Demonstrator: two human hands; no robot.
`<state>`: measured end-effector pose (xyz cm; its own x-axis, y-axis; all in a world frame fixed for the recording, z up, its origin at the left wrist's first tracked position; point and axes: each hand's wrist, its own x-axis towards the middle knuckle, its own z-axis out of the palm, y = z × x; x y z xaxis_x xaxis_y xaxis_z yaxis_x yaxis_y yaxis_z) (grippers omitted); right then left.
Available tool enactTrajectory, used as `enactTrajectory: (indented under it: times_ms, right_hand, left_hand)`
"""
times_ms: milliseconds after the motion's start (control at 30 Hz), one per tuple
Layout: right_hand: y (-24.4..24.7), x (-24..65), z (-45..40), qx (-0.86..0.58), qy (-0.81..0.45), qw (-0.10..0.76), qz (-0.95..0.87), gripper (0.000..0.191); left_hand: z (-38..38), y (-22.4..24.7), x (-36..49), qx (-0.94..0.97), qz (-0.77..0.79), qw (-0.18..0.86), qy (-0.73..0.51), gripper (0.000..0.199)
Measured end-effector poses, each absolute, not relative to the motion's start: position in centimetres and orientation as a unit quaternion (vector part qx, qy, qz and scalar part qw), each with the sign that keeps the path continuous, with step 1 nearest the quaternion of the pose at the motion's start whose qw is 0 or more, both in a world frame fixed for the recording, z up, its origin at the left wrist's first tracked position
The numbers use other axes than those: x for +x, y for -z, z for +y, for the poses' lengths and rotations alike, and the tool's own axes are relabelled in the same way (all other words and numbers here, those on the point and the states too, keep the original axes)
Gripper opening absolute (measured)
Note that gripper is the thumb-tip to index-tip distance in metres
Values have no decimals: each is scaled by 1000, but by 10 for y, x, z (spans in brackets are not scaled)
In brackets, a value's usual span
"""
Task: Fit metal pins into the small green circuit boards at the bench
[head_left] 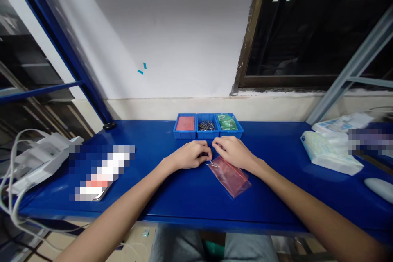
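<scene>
On the counter, between the forearms and nearer the person than the bins, a red bag lay flat and slanted, its upper end by the right hand. A few screws sat at its upper left corner, their ends poking past the edge. Just beside them was the left hand, fingers curled in. The two hands were near each other with a narrow gap between, both bent at the knuckles (whether either one pinched anything, I cannot tell, since the fingertips were mostly hidden).

Just beyond stood three blue bins side by side: the left bin held red film, the middle bin loose metal parts, and the right bin green packets.

Farther out to the right were a tissue pack and, at the picture's edge, a white rounded object. Well off to the left lay a pixelated item, with a power strip and white cables beyond it. Behind everything rose a pale wall with two bits of blue tape.
</scene>
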<state>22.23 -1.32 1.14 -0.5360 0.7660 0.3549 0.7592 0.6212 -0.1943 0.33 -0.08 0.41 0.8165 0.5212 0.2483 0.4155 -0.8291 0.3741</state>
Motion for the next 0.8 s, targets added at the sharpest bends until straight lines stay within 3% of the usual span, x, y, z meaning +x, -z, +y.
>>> enactTrajectory:
  times_ms: [167,800]
  right_hand:
    - [-10,216,-21,-429,7,160,-889,20]
    - [-7,214,-18,-436,-20,246,-865,20]
  left_hand:
    - [5,2,-1,940,277,103,-171,17]
    - [-5,-1,6,914,318,37,-250,9]
